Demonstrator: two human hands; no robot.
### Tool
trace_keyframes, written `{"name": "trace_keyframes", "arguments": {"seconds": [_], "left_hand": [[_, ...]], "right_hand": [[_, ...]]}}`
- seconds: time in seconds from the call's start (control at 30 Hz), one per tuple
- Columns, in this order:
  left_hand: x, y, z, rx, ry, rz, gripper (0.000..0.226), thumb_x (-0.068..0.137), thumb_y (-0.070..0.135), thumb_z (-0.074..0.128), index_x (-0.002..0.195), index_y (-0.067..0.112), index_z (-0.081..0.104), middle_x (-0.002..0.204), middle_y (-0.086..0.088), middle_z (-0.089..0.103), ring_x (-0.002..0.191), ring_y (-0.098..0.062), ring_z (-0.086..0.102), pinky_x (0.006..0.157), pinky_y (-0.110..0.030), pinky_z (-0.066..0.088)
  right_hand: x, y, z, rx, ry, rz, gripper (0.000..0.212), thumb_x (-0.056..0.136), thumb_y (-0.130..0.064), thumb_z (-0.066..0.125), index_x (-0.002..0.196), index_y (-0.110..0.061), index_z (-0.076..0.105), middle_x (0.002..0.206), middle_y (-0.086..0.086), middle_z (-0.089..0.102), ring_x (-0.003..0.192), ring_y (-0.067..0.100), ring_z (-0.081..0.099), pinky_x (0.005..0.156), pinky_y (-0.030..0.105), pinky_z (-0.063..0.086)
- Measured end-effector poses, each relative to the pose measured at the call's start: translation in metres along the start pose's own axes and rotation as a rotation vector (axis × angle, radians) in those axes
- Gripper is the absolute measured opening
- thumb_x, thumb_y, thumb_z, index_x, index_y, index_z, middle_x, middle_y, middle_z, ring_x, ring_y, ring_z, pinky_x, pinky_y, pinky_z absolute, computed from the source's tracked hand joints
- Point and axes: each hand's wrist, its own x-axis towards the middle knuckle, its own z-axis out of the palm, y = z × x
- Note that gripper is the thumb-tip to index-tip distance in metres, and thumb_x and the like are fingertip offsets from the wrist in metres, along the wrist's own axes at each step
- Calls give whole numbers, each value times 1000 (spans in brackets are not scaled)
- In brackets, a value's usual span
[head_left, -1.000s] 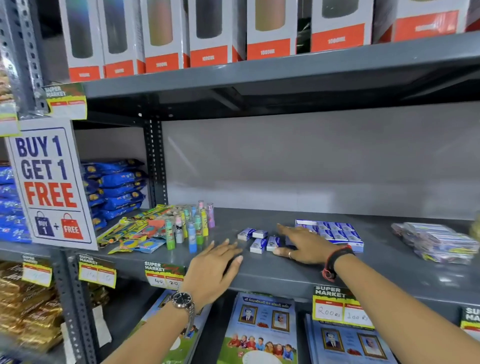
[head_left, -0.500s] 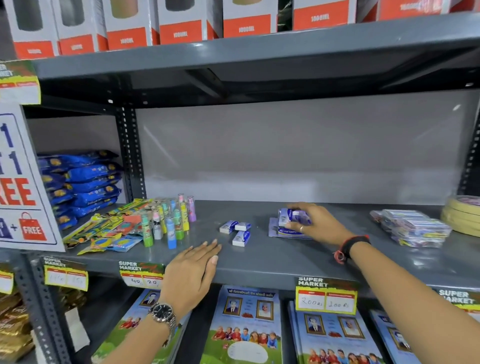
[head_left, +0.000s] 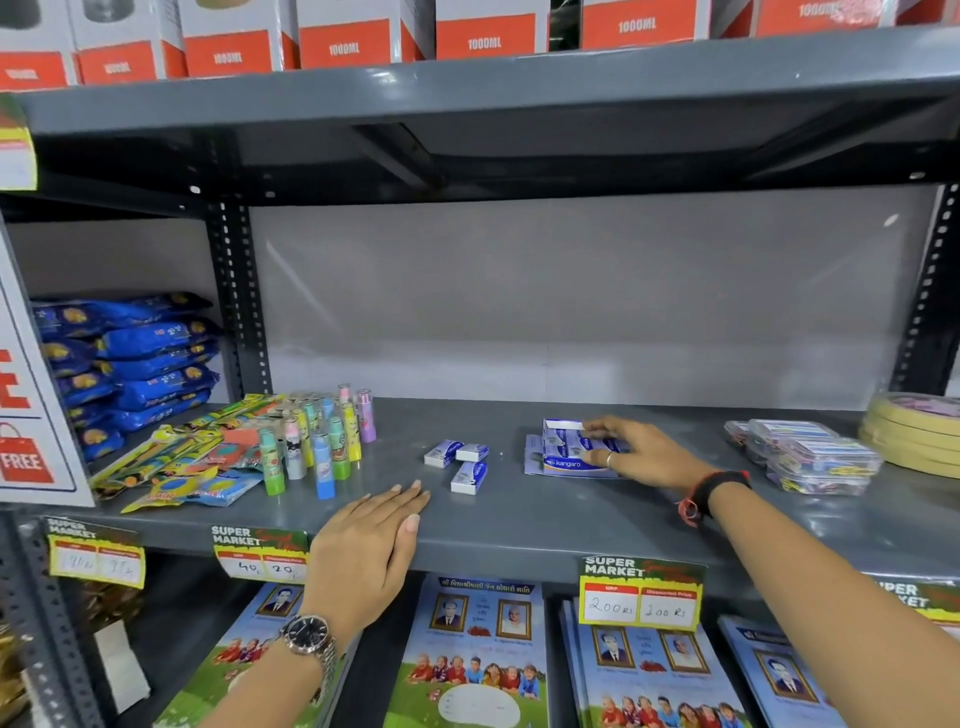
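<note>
Blue carton, one, gripped by right hand; three small boxes loose; left hand flat.

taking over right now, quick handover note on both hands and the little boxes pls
Left hand: open, flat on the front edge of the grey shelf, holding nothing.
Right hand: grips the pile of blue kangaro boxes on the shelf.
Done: that pile is gathered.
To do: three small boxes lie loose to the pile's left, apart from it; probably they join it next.
</note>
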Motion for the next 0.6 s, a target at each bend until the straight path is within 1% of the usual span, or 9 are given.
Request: {"name": "trace_keyframes", "arguments": {"seconds": [0.07,0.17,0.2,0.27,0.33,0.43,0.6], "left_hand": [[0,0,0,3,12,3,53,99,37,20,110,20,69,113,5,69,106,-11,63,93,-24,39],[0,2,-1,2,26,-2,53,98,37,20,109,20,70,112,6,69,106,-10,63,91,-27,46],[0,2,-1,4,30,-1,53,98,36,20,109,20,70,112,5,69,105,-10,63,90,-27,47],[1,3,-2,12,29,3,52,98,36,21,108,20,70,110,5,70,103,-11,65,89,-28,47],[1,3,-3,20,25,7,46,96,32,28,107,19,70,110,4,70,102,-12,65,90,-29,47],[0,3,-3,21,16,0,42,94,30,32,108,19,70,110,3,70,103,-12,65,91,-30,46],[0,3,-4,23,6,-3,40,93,29,35,109,20,70,111,4,70,104,-11,64,90,-30,47]], "right_hand": [[1,-6,0,-12,35,1,58,85,-31,62,136,-15,40,142,3,48,127,18,47,98,25,36],[4,-29,10,-9,101,-81,60,84,-36,63,137,-19,39,142,0,48,129,20,45,102,31,37],[4,-39,15,-8,90,-120,61,83,-38,64,136,-19,41,141,-1,49,129,19,46,103,30,36],[5,-59,31,-46,16,-178,64,80,-45,64,134,-20,42,139,-3,51,126,18,49,101,30,38],[6,-76,47,-131,-42,-209,69,77,-53,64,134,-21,42,136,-2,55,122,18,53,101,35,43],[9,-89,65,-224,-47,-210,73,73,-60,63,131,-19,46,127,2,61,115,20,56,97,39,48],[11,-92,79,-202,-31,-216,72,73,-59,63,129,-17,46,123,5,62,109,21,58,92,39,50]]}}
